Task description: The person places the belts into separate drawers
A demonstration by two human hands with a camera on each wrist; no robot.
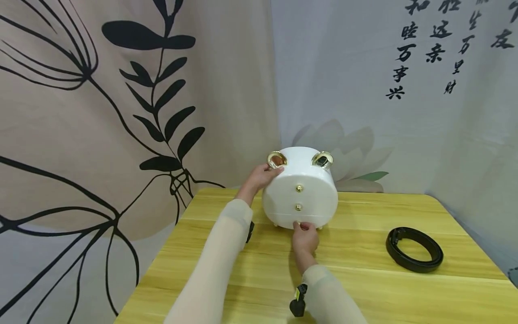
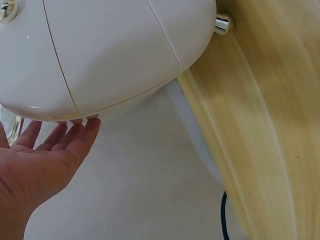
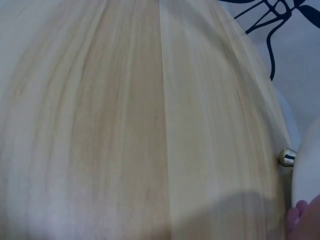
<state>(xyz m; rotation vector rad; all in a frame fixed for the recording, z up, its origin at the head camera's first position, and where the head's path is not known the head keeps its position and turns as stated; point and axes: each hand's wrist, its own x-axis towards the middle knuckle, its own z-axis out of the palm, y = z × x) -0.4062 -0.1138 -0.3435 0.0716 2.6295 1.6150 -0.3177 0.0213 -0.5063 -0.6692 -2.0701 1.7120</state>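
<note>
A white rounded storage box (image 1: 279, 193) with drawers stands near the table's back edge, with two gold ear-like rings (image 1: 323, 159) on top. Two gold knobs (image 1: 299, 188) show on its front, and thin seams divide the front in the left wrist view. My left hand (image 1: 260, 178) rests against the box's upper left side below a ring, its fingers (image 2: 75, 142) fairly straight along the wall. Low on the front, my right hand (image 1: 305, 238) pinches at the lowest drawer's knob, which the fingers mostly hide. In the right wrist view only a few fingers (image 3: 293, 217) show.
A coiled black belt (image 1: 414, 249) lies on the wooden table (image 1: 356, 288) to the right. Printed cloth (image 1: 226, 90) hangs behind and left of the table. Small gold feet (image 3: 287, 157) hold the box up.
</note>
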